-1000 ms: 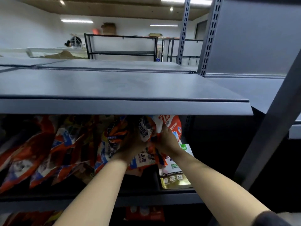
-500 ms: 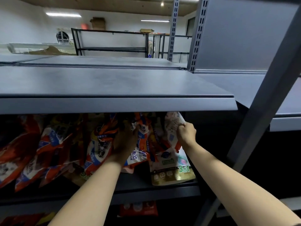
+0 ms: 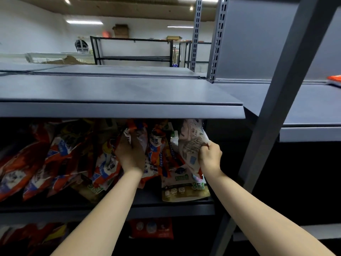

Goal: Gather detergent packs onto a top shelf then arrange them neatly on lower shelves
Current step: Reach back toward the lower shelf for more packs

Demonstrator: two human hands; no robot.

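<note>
The right hand (image 3: 210, 156) has its fingers curled tight, pinching the right edge of a pale detergent pack (image 3: 190, 145) that stands nearly upright at the right end of the middle shelf (image 3: 166, 209); the pack's top reaches up under the lip of the top shelf (image 3: 120, 109). The pack sits to the left of the knuckles, with the thumb side pressed against its printed back. Just below it stands a white and gold pack (image 3: 184, 189), upright on the shelf edge, touching the wrist.

The left hand (image 3: 131, 154) is in shadow, its back turned outward; the fingers bend over the top of an orange and white pack (image 3: 136, 137), gripping it among the row. How firmly they close I cannot tell.

Further left, more orange packs (image 3: 55, 163) lean in a loose slanted row along the same shelf. Below, a red pack (image 3: 151, 229) shows on the lower shelf. Far right, an orange pack (image 3: 335, 79) lies flat on the neighbouring shelf (image 3: 304, 108). A grey upright post (image 3: 276, 108) crosses in front.
</note>
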